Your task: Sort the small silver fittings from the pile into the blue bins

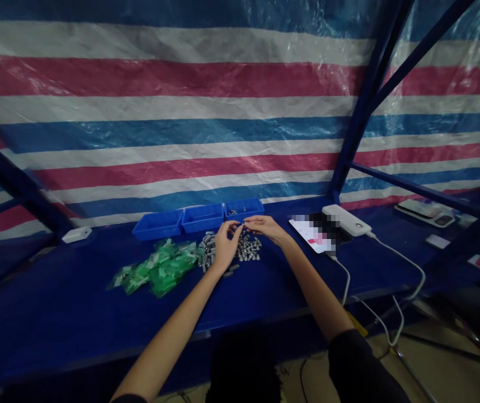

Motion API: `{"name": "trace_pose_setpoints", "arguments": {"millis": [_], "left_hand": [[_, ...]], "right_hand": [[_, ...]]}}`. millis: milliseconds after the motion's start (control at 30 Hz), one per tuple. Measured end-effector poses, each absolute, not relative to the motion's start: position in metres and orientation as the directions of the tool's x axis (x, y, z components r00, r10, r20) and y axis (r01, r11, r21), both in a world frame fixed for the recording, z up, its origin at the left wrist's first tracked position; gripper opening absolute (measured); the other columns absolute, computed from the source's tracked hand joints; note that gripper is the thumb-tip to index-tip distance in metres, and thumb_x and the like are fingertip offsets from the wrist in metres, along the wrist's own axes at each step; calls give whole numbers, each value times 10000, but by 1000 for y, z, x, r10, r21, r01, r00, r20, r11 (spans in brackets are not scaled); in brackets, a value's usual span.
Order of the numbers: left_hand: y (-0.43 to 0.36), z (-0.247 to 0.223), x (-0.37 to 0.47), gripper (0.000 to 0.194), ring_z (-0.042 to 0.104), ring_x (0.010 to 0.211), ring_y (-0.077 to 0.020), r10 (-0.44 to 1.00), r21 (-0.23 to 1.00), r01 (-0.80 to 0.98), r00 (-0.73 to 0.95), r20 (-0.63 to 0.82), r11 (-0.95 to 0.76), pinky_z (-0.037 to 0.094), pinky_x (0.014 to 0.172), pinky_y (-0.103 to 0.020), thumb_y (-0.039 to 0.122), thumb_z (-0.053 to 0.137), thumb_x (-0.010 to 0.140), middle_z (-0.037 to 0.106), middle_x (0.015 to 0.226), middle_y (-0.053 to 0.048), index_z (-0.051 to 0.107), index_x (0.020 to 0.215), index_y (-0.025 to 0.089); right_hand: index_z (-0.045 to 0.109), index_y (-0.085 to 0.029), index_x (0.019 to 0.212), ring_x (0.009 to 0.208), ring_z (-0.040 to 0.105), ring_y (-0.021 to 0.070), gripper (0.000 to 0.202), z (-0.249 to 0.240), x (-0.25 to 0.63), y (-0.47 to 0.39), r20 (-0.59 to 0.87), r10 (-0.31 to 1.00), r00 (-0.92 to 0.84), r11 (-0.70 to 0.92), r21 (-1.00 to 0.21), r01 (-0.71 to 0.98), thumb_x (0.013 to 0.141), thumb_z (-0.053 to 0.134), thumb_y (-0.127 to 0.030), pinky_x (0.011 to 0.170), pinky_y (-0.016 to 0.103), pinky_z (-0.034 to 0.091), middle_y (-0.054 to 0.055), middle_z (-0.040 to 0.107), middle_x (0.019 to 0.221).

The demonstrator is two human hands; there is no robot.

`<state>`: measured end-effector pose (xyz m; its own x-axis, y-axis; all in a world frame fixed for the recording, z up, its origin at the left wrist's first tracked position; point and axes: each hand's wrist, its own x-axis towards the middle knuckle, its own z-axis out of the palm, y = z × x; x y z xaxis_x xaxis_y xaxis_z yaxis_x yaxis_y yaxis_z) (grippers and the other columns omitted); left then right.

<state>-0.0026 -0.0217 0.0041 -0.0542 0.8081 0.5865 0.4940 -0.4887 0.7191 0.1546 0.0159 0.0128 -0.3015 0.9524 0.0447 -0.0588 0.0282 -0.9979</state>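
A dark blue bench [67,313] carries the work, with three blue trays [203,223] in a row towards the back. A heap of green plastic bags [162,268] lies left of the hands. Both hands are over the metal parts: the left hand [225,246] covers the middle of the spread, the right hand [267,226] comes in along its back right edge. Left of the left hand lie dull grey cylinders [207,249], jumbled up against the bags; right of it sits a pile of brighter, stubby silver pieces [250,249], below the right hand's fingers. A few loose grey cylinders lie near the left wrist, and some small pieces [235,212] rest in the right-hand tray. The fingertips of both hands bend inward and nearly meet; a tiny pale spot shows there, but I cannot tell whether either hand grips a part. The phone [310,234] screen is masked by coarse squares, and the white marks on the bags are too small to read.
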Motion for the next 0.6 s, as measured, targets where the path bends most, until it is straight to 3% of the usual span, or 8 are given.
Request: {"name": "trace_pose_setpoints", "arguments": {"millis": [167,333,467,600], "left_hand": [[-23,5,-4,166,546,735,-132,795,690,525,-41,605,-498,438,712,-258,322,514,833,600,835,-24,608,877,193],[-20,1,-3,145,544,711,-133,796,684,542,-44,604,-489,440,700,-263,288,515,822,594,808,-22,598,889,189],[-18,-2,-4,175,540,682,-129,805,725,529,-124,580,-441,436,684,-261,288,503,821,584,774,-12,563,951,187],[-18,-2,-4,165,542,680,-127,815,742,527,-147,561,-415,425,671,-258,255,485,814,577,764,-6,542,955,193]], "right_hand": [[693,-167,950,665,617,84,302,8,151,19,19,938,-345,-9,-997,-81,676,721,-290,635,182,484,40,701,792],[707,-150,877,704,621,97,262,8,146,21,56,981,-185,38,-994,-100,695,678,-336,650,190,480,55,703,851],[703,-127,816,660,620,109,260,4,148,26,77,995,-61,76,-997,-11,694,660,-352,612,199,484,53,700,766],[698,-119,784,665,636,140,232,0,148,29,91,994,-65,98,-990,105,672,682,-321,634,233,507,62,700,723]]}}
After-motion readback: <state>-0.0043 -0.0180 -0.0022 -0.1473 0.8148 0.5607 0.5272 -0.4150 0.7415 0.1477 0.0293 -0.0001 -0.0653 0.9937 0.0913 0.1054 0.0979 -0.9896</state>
